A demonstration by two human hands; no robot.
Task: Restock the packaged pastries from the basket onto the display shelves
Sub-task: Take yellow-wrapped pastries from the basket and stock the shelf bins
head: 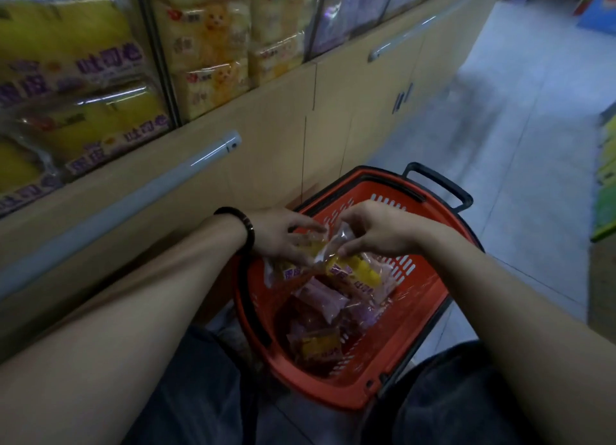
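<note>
Both L hand & R hand pinch pastry pkg in red basket.

Basket on floor — display shelves to its left.

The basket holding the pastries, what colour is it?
The basket is orange-red, with black handles; head view.

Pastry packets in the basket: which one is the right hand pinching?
The topmost yellow packet, its clear end pinched by the right hand; the pink packets and the lower yellow packet lie deeper, untouched.
</note>
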